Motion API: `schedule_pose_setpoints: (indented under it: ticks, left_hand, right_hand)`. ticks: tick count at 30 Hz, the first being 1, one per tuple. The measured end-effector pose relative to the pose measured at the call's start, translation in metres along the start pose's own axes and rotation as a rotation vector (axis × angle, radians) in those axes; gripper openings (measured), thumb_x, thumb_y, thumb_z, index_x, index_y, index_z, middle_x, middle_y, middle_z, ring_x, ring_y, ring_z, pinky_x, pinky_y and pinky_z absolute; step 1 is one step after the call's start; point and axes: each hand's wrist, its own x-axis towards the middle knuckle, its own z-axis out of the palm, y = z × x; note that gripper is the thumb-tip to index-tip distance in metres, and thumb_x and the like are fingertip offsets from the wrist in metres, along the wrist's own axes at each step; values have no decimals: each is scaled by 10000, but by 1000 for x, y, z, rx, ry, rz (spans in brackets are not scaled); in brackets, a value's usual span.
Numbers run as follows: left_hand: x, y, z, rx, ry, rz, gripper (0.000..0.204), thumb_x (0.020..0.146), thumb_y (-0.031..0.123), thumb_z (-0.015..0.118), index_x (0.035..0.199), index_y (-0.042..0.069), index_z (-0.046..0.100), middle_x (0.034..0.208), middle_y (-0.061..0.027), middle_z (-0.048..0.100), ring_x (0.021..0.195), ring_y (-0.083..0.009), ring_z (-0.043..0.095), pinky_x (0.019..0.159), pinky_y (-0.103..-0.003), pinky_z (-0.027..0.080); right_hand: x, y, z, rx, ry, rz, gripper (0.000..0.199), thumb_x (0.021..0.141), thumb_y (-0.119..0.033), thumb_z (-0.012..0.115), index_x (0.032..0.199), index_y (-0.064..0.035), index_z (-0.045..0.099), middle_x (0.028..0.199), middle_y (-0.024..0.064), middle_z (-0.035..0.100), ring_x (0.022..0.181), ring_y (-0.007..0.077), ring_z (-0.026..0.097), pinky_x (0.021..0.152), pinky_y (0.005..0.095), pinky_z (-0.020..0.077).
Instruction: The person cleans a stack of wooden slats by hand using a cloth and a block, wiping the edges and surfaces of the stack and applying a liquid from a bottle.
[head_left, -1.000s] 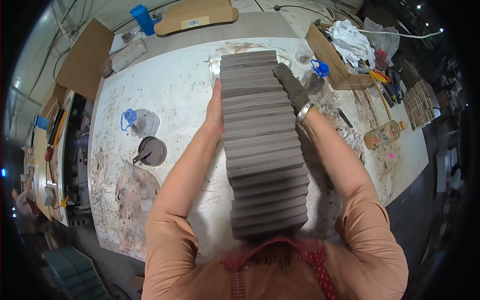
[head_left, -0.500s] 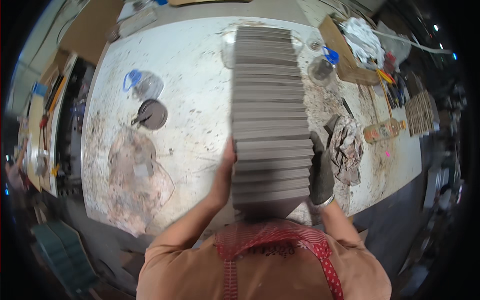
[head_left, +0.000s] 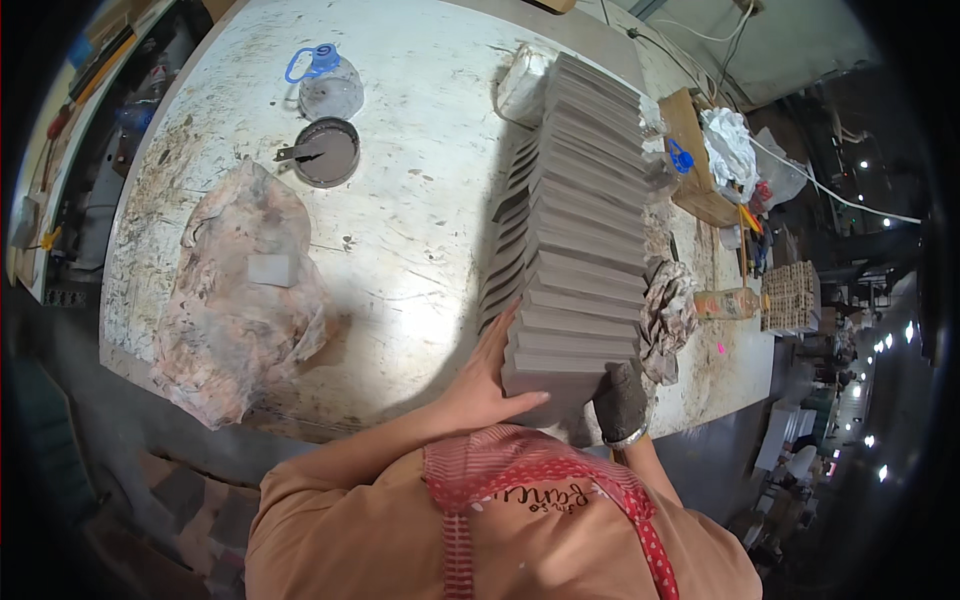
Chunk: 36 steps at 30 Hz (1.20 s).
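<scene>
A tall stack of thin grey-brown sheets [head_left: 585, 240] runs away from me across the table, its layers unevenly fanned along the left side. My bare left hand [head_left: 490, 380] lies against the near left corner: fingers stretched along the side, thumb spread across the near end. At the near right corner, my right hand [head_left: 622, 402] in a dark glove is curled against the stack's edge; some of its fingers are hidden. Just right of the stack lies a crumpled stained cloth [head_left: 668, 310].
On the worktable [head_left: 410, 230], left, are a plastic bag [head_left: 230, 300] with a pale block [head_left: 272, 270], a round tin [head_left: 330, 155] of grey paste and a blue-handled plastic container [head_left: 330, 92]. A bottle [head_left: 728, 304], wooden box [head_left: 700, 160] and wrapped white block [head_left: 525, 85] stand around the stack.
Both hands have slid toward the near end of the stack, the left now at its corner. The view has turned, so the stack looks slanted and its fanned left side shows.
</scene>
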Motion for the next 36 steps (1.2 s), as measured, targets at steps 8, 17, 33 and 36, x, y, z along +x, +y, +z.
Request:
schedule_pose_setpoints:
  ticks: [8, 17, 33, 36]
  left_hand:
    - [4, -16, 14, 12, -42, -57, 1126, 765, 462, 702, 1442, -66, -26, 1498, -290, 64, 1401, -412, 97, 1133, -449, 171]
    - [8, -3, 18, -33, 50, -10, 1088, 760, 421, 715, 1421, -119, 41, 1463, -317, 154, 1369, -404, 195, 1119, -432, 210]
    - [-51, -27, 10, 543, 119, 120, 994, 713, 348, 763, 1417, -60, 193, 1475, -264, 195, 1364, -399, 224, 1108, -434, 238]
    - [-41, -8, 4, 355, 184, 168, 951, 740, 351, 746, 1411, -57, 210, 1466, -273, 210, 1358, -393, 237, 1102, -424, 243]
  right_hand:
    - [18, -47, -6, 944, -6, 772, 166, 799, -144, 693, 878, -1, 666, 847, 60, 648, 793, 155, 586, 728, 310, 485]
    - [10, -32, 3, 848, 12, 692, 257, 874, -216, 616, 1015, -1, 623, 932, 91, 630, 825, 185, 549, 727, 349, 448]
    - [-21, 19, 38, -61, 64, 179, 503, 855, 24, 458, 1355, -23, 425, 1375, 221, 431, 1283, 364, 401, 1082, 419, 307]
    - [-16, 16, 40, 12, 210, 62, 385, 990, -195, 370, 1335, -56, 465, 1326, 186, 490, 1197, 307, 472, 1015, 391, 365]
